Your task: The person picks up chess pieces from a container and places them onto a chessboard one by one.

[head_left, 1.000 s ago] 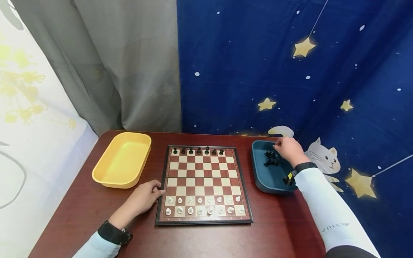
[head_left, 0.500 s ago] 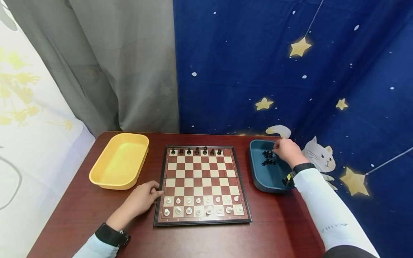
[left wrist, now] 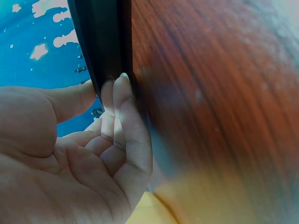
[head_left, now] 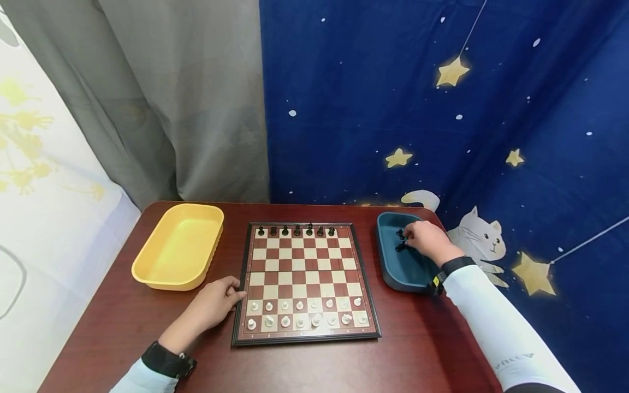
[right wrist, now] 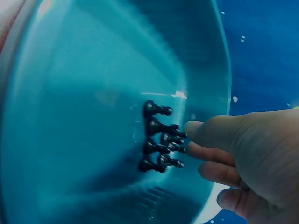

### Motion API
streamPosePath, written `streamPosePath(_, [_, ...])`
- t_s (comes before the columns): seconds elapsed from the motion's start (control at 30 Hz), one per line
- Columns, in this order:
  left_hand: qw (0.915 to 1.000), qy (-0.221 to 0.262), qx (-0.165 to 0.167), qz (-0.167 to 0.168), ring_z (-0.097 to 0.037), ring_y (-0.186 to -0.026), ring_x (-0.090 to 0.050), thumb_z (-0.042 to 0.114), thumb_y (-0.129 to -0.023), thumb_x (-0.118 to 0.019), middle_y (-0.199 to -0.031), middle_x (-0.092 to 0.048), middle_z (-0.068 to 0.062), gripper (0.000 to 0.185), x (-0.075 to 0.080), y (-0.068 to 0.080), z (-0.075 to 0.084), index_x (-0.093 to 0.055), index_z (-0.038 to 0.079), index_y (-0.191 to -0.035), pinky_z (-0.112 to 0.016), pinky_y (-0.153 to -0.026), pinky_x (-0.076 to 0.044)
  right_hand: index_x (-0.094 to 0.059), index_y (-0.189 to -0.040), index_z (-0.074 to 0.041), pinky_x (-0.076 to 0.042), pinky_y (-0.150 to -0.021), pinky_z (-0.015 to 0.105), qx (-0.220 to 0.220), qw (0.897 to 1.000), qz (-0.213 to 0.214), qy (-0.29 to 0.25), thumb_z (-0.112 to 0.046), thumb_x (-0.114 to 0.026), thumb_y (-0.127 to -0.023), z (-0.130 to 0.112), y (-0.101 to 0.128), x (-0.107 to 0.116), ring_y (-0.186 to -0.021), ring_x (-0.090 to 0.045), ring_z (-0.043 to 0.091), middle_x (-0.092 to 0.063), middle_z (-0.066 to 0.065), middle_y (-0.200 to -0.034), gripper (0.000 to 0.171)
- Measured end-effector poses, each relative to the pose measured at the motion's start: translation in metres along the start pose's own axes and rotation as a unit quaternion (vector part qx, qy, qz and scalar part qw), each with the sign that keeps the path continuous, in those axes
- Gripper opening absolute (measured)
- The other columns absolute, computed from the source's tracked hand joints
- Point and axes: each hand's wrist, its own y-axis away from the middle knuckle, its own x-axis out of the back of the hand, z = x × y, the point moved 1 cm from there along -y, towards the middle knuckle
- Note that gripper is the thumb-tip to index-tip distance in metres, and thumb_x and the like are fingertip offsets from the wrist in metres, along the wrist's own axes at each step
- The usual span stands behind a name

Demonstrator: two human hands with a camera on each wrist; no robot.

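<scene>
A red-and-cream chessboard [head_left: 301, 284] with a black frame lies on the table. My left hand [head_left: 216, 301] holds its left edge, thumb on the rim and fingers against the side of the frame [left wrist: 103, 42]. Several black chess pieces [head_left: 297, 231] stand along the far row, and white ones [head_left: 285, 321] fill two near rows. To the right, my right hand [head_left: 426, 239] reaches into a blue tray [head_left: 404, 275]. In the right wrist view, several black chess pieces [right wrist: 156, 126] lie there; its thumb and index fingertips are by their tops, slightly apart, with nothing plainly gripped.
A yellow tray [head_left: 179, 254] sits at the back left of the reddish-brown table [head_left: 304, 368]. Behind the table hang a grey curtain [head_left: 211, 109] and a blue starry curtain [head_left: 344, 109].
My right hand has moved left and down within the blue tray, over the lying black pieces. My left hand keeps its place at the board's edge. The head view has shifted slightly.
</scene>
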Motion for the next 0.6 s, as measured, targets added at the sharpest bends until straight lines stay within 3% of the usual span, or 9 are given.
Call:
streamPosePath(0.4, [1.0000,0.004,0.001,0.000,-0.010,-0.068,-0.062,0.019,-0.107,-0.075,-0.079,-0.064,0.005,0.025,0.000,0.001,0.002,-0.071,0.000,-0.124,-0.038,-0.075,-0.052,-0.081,-0.094,-0.006,-0.055,-0.071,0.044,0.020,1.000,0.014,0.013,0.001,-0.080,-0.092,0.005,-0.007,-0.021,-0.073,-0.061,0.020,-0.072,0.005,-0.088,0.008])
streamPosePath(0.6, [1.0000,0.003,0.004,0.002,-0.011,-0.069,-0.061,0.019,-0.107,-0.076,-0.079,-0.064,0.004,0.025,0.000,0.001,0.001,-0.071,0.000,-0.124,-0.038,-0.075,-0.052,-0.081,-0.097,-0.004,-0.058,-0.073,0.046,0.019,1.000,0.018,0.010,0.001,-0.078,-0.095,0.004,-0.007,-0.019,-0.074,-0.062,0.021,-0.074,0.007,-0.091,0.007])
